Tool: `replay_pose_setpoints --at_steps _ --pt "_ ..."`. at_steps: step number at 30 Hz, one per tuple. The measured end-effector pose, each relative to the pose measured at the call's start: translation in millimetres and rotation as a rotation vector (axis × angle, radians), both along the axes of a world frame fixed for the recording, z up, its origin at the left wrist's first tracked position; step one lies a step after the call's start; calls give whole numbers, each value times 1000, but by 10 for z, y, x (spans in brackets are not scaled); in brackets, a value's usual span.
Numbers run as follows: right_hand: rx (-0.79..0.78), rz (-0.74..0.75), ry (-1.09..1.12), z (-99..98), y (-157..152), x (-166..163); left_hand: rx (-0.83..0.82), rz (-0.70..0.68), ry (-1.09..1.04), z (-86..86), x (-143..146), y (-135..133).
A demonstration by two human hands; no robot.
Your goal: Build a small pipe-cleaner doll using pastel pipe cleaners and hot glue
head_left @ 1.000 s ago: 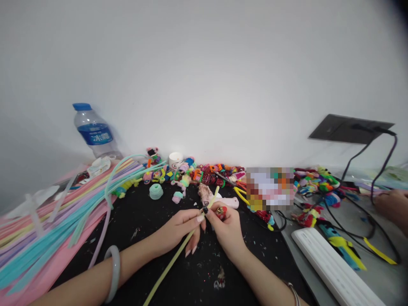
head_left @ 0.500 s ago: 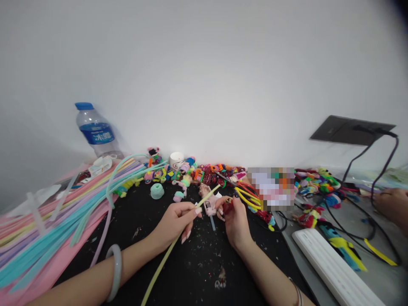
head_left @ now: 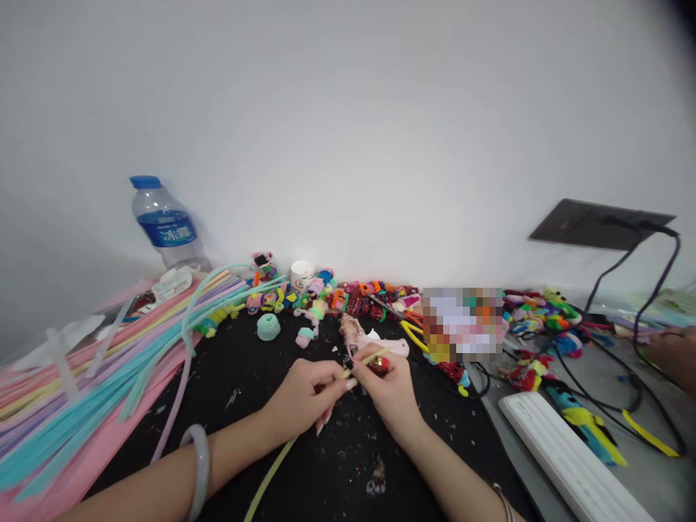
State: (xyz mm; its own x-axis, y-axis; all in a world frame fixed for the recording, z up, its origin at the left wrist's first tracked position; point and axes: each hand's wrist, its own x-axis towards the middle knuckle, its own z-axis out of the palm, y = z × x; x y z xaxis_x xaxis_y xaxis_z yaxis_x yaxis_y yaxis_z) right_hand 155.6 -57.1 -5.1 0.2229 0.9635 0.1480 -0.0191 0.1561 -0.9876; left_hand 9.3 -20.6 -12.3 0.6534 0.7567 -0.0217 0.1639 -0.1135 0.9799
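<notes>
My left hand (head_left: 311,395) is pinched on a long pale yellow-green pipe cleaner (head_left: 272,475) that runs from the front edge up to its fingertips. My right hand (head_left: 388,388) is closed around a small red craft piece (head_left: 379,365), and the pipe cleaner's tip lies against that piece. Both hands meet over the black mat (head_left: 239,370). A pink glue gun (head_left: 370,339) lies just behind them. A pale green bangle (head_left: 199,464) sits on my left wrist.
A bundle of pastel pipe cleaners (head_left: 92,370) fans over the left. A water bottle (head_left: 163,225) stands at the wall. Small colourful figures (head_left: 326,290) line the back. Yellow-handled scissors (head_left: 413,330), black cables (head_left: 614,362), a white power strip (head_left: 565,449) and another person's hand (head_left: 671,355) are to the right.
My right hand reached toward the scissors half a second ago and has come back to my left hand. The pipe cleaner's tip now lies flatter, against the red piece.
</notes>
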Motion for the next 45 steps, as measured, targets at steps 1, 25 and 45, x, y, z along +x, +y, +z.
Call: replay_pose_setpoints --at_steps 1,25,45 --pt "-5 10 16 -1 3 -6 -13 -28 4 2 2 2" --pt "-121 202 173 -89 73 73 -500 -172 -243 -59 -64 264" --pt "32 -65 -100 -85 46 40 -28 132 41 5 -17 49"
